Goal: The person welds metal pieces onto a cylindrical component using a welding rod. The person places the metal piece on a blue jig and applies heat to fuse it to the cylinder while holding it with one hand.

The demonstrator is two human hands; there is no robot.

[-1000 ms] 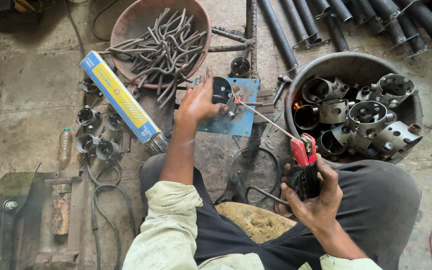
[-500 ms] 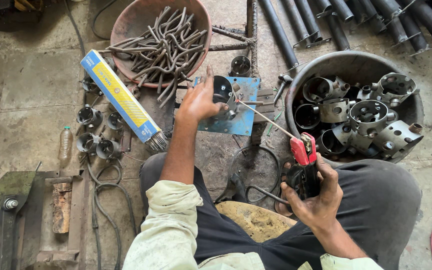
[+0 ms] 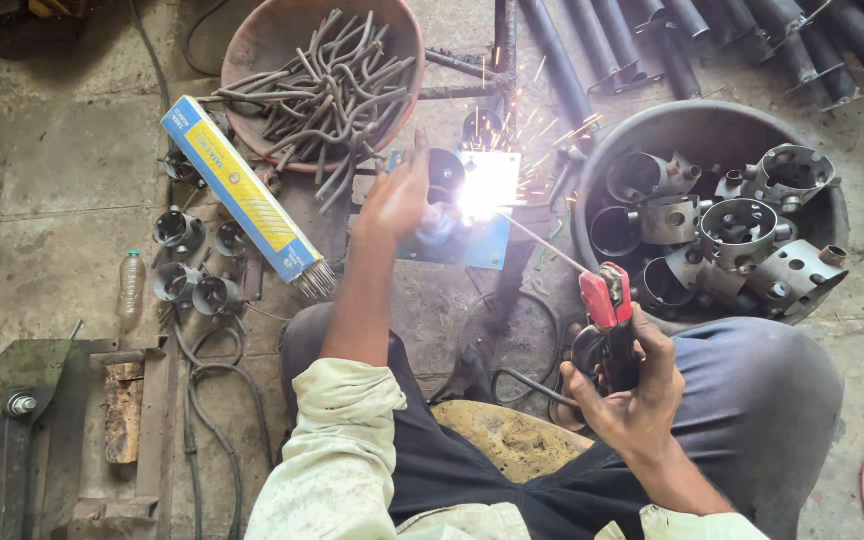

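Observation:
My right hand [image 3: 632, 385] grips a red-headed electrode holder [image 3: 604, 298] whose thin welding rod [image 3: 542, 243] runs up-left to a bright white arc with sparks [image 3: 487, 185]. The arc burns on a round metal part [image 3: 445, 170] lying on a blue plate [image 3: 467, 245]. My left hand [image 3: 395, 198] rests against that part's left side, steadying it; glare hides how the fingers sit on it.
A rusty bowl of bent metal rods [image 3: 327, 75] sits at the top. A dark basin of round metal fittings [image 3: 727, 225] stands right. A blue-and-yellow electrode box [image 3: 242, 195], several small fittings [image 3: 192, 265], a plastic bottle [image 3: 130, 285], cables [image 3: 217, 420] and pipes [image 3: 712, 30] surround me.
The arc has struck: a white flash and sparks now show at the rod tip on the blue plate. Both hands hold about the same places.

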